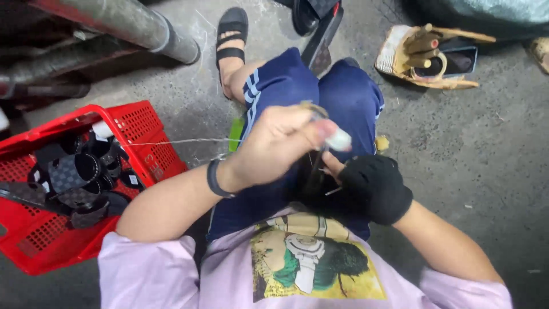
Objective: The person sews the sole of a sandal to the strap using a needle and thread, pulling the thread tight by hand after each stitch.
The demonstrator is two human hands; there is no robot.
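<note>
- Grey concrete floor (469, 149), seen from above, knees in blue shorts (320, 97) drawn up.
- Over the lap: small dark piece (315, 171), blurred, between both hands.
- Left hand (280, 146) bare, grip pressed together around a small tool with a pale tip (337, 139), just above the dark piece.
- Thin thread (177, 141) stretched from that hand toward the basket.
- Right hand (374, 186) in a black glove, curled against the dark piece; cannot tell whether pinching it.
- Red plastic basket (143, 129) at left, filled with black straps (80, 177).
- Metal pipe (131, 23) beyond; woven holder (426, 57) at upper right.
</note>
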